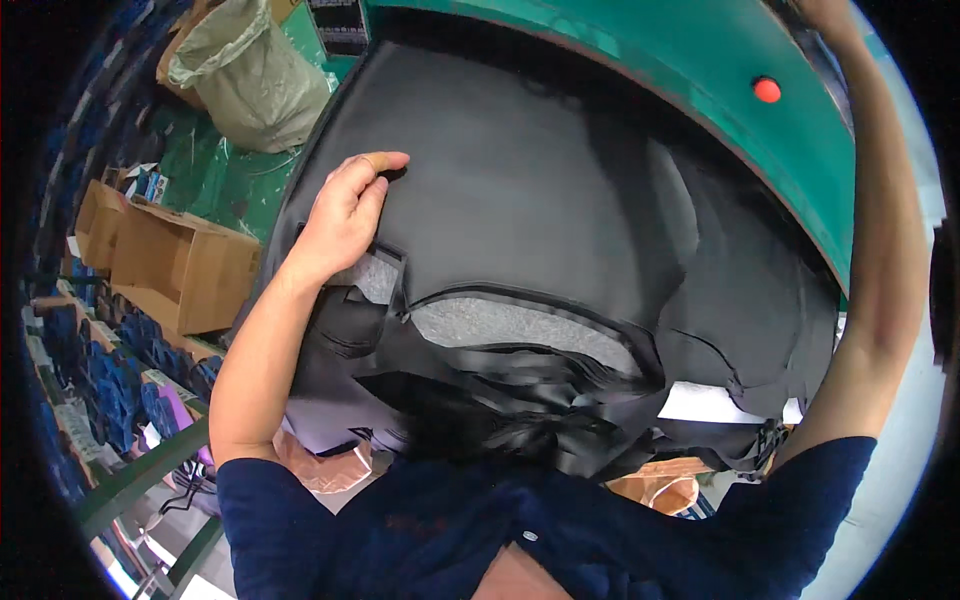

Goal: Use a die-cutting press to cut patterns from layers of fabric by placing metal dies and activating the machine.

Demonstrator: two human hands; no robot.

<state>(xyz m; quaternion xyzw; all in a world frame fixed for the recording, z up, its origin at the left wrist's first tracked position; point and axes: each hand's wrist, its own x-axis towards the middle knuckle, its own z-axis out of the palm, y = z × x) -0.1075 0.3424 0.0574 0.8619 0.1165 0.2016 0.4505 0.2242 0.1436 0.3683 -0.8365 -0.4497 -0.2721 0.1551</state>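
A large smooth black sheet [490, 170], leather-like, lies spread before me. My left hand [350, 205] rests on its left part, the index finger stretched out and the thumb apart from it; nothing shows between them. My right arm reaches up along the right side, past a green machine part [640, 40] with a round red button [767, 89]. At the top edge my right hand [825, 12] is cut off, its fingers hidden. Nearer to me the black material is cut and bunched, with grey fuzzy backing [520, 325] showing through a curved opening.
On the left stand a pale sack [250, 80] and an open cardboard box [175, 265] on green floor. Many blue items [115, 385] fill the far left. A green rail [145, 475] runs at lower left. Brown paper [325, 465] lies below the sheet's near edge.
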